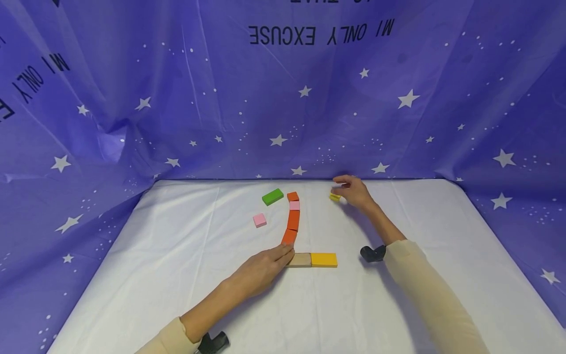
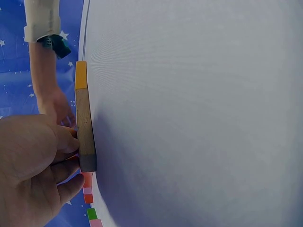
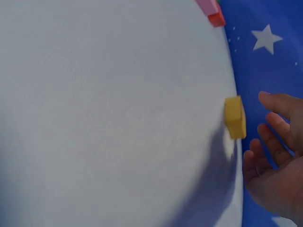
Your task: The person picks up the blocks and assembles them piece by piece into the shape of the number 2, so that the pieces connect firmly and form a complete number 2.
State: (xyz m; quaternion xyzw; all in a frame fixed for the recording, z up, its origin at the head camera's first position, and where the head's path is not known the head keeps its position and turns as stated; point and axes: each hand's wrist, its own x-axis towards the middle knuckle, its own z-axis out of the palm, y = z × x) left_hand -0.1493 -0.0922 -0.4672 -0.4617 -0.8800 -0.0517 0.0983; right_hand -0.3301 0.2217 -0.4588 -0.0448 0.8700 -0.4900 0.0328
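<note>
head view, left hand [image 1: 262,270]: fingers laid out loosely, tips at the left end of the wooden block [image 1: 300,260] and by the nearest orange block [image 1: 289,236]; contact with the latter is hard to tell.
head view, amber block [image 1: 324,260]: end to end with the wooden block, this pair roughly parallel to the far edge of the table [image 1: 336,314].
head view, curved row [image 1: 294,220]: orange and pink, running toward the far edge; a light, level touch would seem best, as a sideways nudge could break the curve.
head view, right hand [image 1: 355,191]: fingers loosely bent at the yellow piece [image 1: 334,197], near the far edge, right of the row.
head view, loose blocks: green block [image 1: 272,196] toward the far edge, pink block [image 1: 260,220] nearer the left edge.
left wrist view, wooden block: thumb and fingertips reach it, no firm grip visible; steadying it without squeezing should keep the joint tight.
right wrist view, yellow piece: free of the hand, a gap showing; thumb and fingers on opposite sides would likely give the cleanest pinch.
</note>
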